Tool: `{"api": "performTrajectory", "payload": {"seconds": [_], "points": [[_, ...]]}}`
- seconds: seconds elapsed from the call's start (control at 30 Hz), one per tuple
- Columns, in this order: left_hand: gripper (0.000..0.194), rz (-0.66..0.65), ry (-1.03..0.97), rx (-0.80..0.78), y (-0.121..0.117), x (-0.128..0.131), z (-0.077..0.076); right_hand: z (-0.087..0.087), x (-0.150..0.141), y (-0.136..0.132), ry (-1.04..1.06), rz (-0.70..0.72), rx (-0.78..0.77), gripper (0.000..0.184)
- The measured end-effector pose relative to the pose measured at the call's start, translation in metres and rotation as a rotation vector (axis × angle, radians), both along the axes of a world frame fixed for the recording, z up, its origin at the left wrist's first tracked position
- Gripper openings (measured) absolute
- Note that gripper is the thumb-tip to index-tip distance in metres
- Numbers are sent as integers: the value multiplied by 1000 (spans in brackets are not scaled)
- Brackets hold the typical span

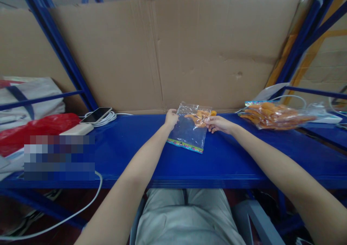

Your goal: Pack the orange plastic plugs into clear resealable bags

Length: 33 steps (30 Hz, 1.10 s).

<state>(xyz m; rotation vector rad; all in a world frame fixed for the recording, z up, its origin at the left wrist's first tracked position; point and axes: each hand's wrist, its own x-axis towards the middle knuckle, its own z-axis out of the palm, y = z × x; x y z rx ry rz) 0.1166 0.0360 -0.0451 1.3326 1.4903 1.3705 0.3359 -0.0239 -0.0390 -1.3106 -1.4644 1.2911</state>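
Observation:
A clear zip bag (187, 134) with a colourful printed strip along its near edge is at the middle of the blue table. Orange, curled pieces (199, 118) show at its far right part; I cannot tell their exact kind. My left hand (171, 119) is closed on the bag's far left edge. At the right edge, by the orange pieces, my right hand (217, 124) pinches the bag; its fingers partly hide whether a piece is also gripped. A yellow-orange bit sticks out just past the bag's edge there.
To the right lies a fuller clear bag of orange pieces (273, 116). A phone (97, 115) rests on a coiled white cable at left, near a white box (77, 129) and a red plastic bag (46, 125). A cardboard sheet (200, 53) stands behind the table (230, 161).

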Motion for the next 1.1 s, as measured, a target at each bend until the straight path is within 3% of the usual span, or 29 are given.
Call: {"api": "performTrajectory", "payload": {"seconds": [0.17, 0.3, 0.5, 0.6, 0.7, 0.8, 0.9, 1.1], "points": [[6, -83, 60, -68, -2, -6, 4, -1, 3, 2, 9, 68, -26, 17], [19, -131, 26, -63, 0, -11, 3, -2, 7, 3, -5, 139, -37, 12], [20, -137, -15, -23, 4, -12, 0, -3, 10, 5, 68, 167, -37, 18], [23, -122, 60, -20, 6, -12, 0, -3, 10, 7, 108, 135, -59, 24], [29, -97, 276, 6, 6, -14, -1, -2, 9, 9, 136, 95, -87, 27], [26, -61, 666, 133, 3, -16, -4, -1, 8, 8, 149, 37, -72, 24], [31, -24, 962, 382, -3, -13, -8, 2, 9, 7, 183, -75, 8, 19], [50, -208, 1065, 797, -16, 4, -6, 11, 16, 9, 356, -389, 215, 18]]}}
